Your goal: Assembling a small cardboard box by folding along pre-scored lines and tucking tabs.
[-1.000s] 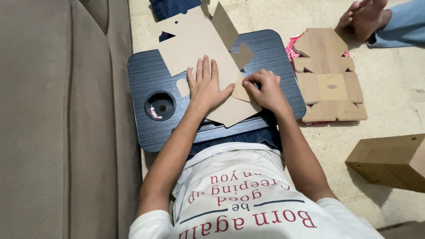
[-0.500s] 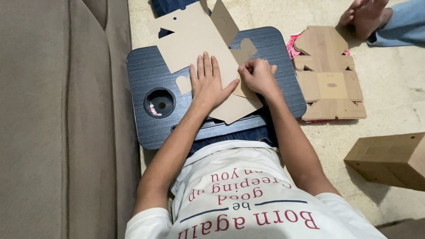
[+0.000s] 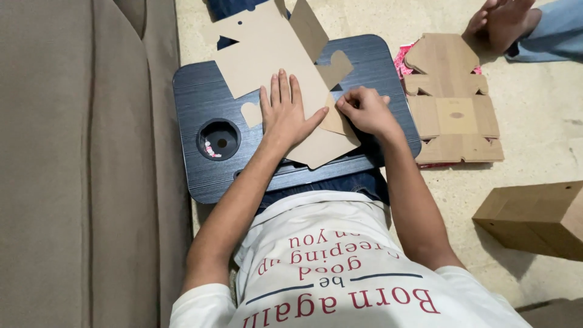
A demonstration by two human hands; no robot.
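A flat die-cut brown cardboard box blank (image 3: pixel 267 54) lies across a dark wood-grain lap desk (image 3: pixel 194 97). My left hand (image 3: pixel 285 112) presses flat on the blank's middle, fingers spread and pointing away from me. My right hand (image 3: pixel 364 109) is curled, its fingertips pinching a small side flap of the same blank beside the left thumb. One flap (image 3: pixel 310 27) at the far edge stands tilted up. A round cup hole (image 3: pixel 218 140) sits at the desk's left side.
A grey sofa (image 3: pixel 79 164) fills the left. A stack of flat cardboard blanks (image 3: pixel 452 97) lies on the floor right of the desk. An assembled cardboard box (image 3: pixel 534 215) sits at right. Another person's foot (image 3: pixel 501 18) and blue trouser leg are at top right.
My right hand has slid up and left along the blank's edge, folding the side flap toward the left hand. The left hand stays pressed in place.
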